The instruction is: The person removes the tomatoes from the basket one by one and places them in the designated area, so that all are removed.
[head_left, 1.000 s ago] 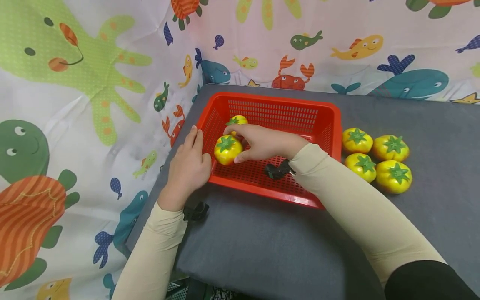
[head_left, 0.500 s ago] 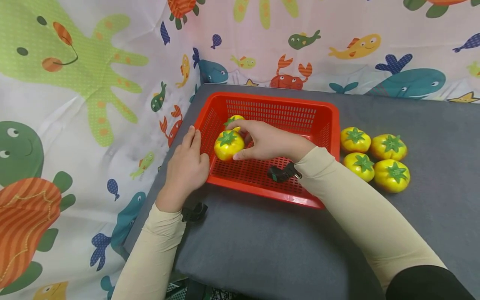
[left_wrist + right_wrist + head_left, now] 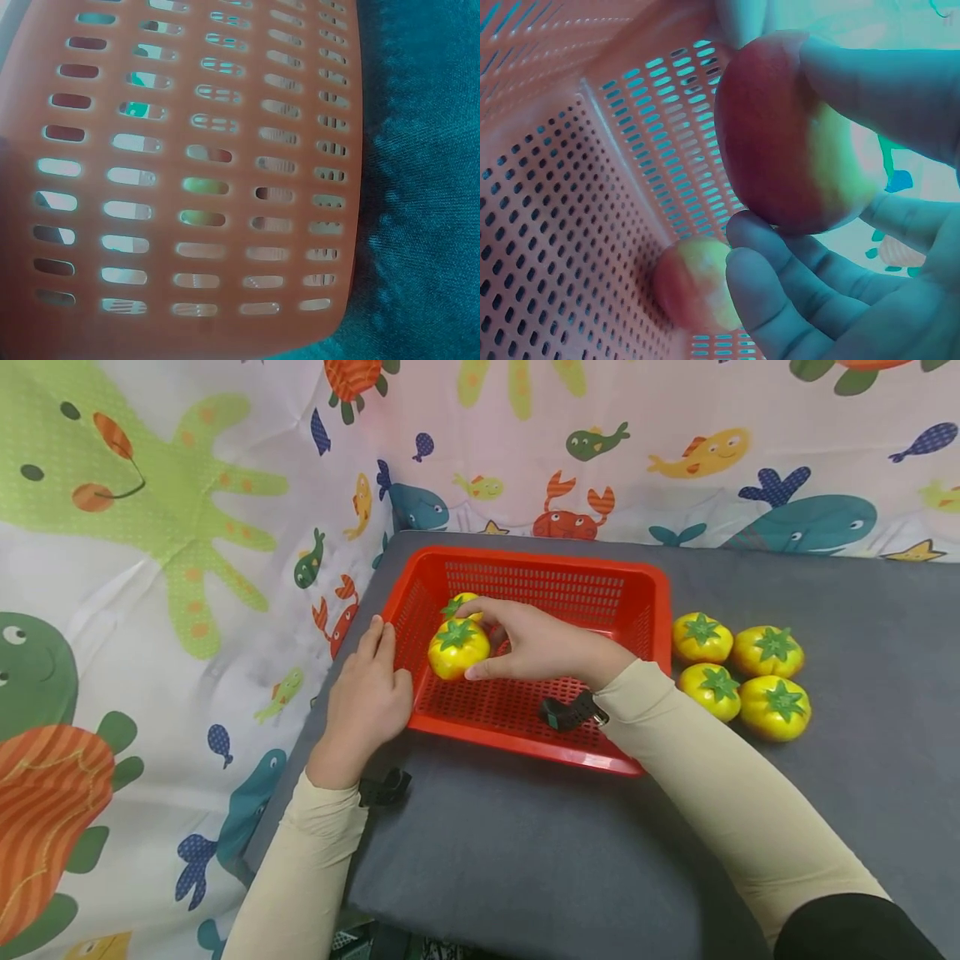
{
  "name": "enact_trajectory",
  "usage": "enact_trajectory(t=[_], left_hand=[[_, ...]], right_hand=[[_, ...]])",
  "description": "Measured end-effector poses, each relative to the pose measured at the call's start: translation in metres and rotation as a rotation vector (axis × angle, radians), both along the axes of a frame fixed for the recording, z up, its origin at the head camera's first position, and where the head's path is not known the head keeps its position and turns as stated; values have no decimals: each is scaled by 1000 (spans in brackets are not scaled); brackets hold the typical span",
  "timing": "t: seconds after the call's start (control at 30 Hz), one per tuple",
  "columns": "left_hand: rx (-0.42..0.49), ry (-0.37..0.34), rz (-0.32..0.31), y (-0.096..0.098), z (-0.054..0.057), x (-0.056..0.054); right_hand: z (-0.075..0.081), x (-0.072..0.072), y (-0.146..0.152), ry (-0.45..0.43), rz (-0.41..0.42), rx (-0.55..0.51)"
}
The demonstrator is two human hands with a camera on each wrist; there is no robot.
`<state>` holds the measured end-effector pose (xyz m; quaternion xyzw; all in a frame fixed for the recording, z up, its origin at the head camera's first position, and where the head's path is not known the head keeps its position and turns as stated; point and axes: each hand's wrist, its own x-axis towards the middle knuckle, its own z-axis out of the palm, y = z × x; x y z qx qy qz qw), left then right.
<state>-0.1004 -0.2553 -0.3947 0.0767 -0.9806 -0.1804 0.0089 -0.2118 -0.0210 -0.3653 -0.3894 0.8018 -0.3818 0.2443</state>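
My right hand (image 3: 517, 639) holds a yellow tomato (image 3: 457, 649) with a green star-shaped top above the left end of the red basket (image 3: 528, 743). In the right wrist view the thumb lies on one side of this tomato (image 3: 780, 142), fingers on the other. A second tomato (image 3: 694, 285) sits on the basket floor below it; in the head view, that second tomato (image 3: 454, 607) is partly hidden behind the held one. My left hand (image 3: 371, 685) rests with straight fingers on the basket's left rim. The left wrist view shows the slotted outer wall (image 3: 165, 165).
Right of the basket, several more yellow tomatoes (image 3: 776, 708) stand close together on the grey tabletop (image 3: 540, 843). A cloth (image 3: 285, 560) printed with sea animals hangs along the left and back edges.
The held tomato has shifted slightly up and rightward relative to the basket, with the right hand still gripping it. The left hand keeps its place on the rim. The head view has drifted slightly.
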Motion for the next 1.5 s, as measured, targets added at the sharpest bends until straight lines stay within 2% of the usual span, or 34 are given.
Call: enact_trajectory(t=[0.63, 0.87, 1.27, 1.5], left_hand=[[-10, 30, -16, -2, -2, 0], [-20, 24, -13, -1, -1, 1], [-16, 22, -3, 0, -1, 2], [-18, 34, -6, 0, -1, 2]], right_hand=[[7, 5, 18, -28, -74, -27], [8, 7, 21, -12, -83, -34], [22, 10, 29, -7, -106, -61], [22, 12, 34, 6, -109, -49]])
